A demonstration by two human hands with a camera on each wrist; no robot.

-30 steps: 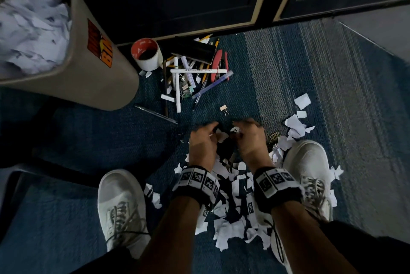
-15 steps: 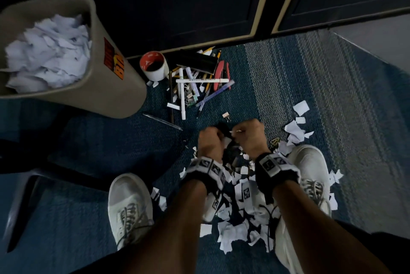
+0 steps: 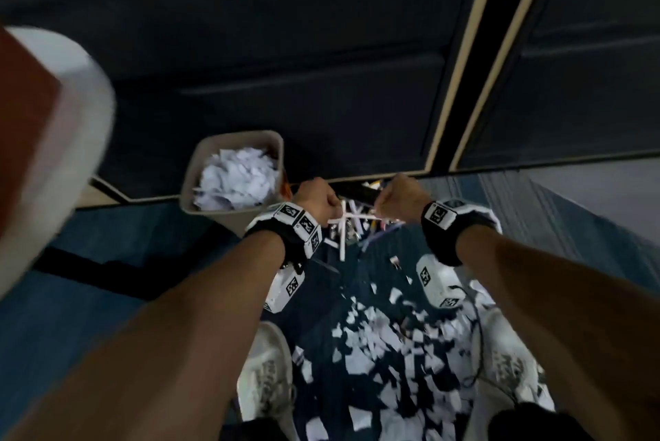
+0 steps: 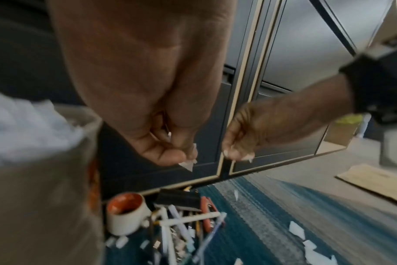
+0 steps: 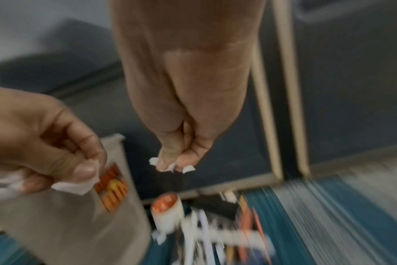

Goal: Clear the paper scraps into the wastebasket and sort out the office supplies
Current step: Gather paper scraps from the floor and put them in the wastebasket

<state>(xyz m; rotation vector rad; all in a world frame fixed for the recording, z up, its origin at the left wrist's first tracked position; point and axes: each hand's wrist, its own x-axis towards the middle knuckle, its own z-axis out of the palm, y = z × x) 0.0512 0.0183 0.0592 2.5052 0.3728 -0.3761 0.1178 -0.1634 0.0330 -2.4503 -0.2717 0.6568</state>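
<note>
Paper scraps clenched in both our fists, up off the carpet.

Wastebasket on the left, heaped with torn white paper; just right of it our left hand grips scraps, then our right hand, apart from it, pinches more. Below them lie the mug, pens and markers. More scraps litter the blue carpet between our white shoes.
</note>
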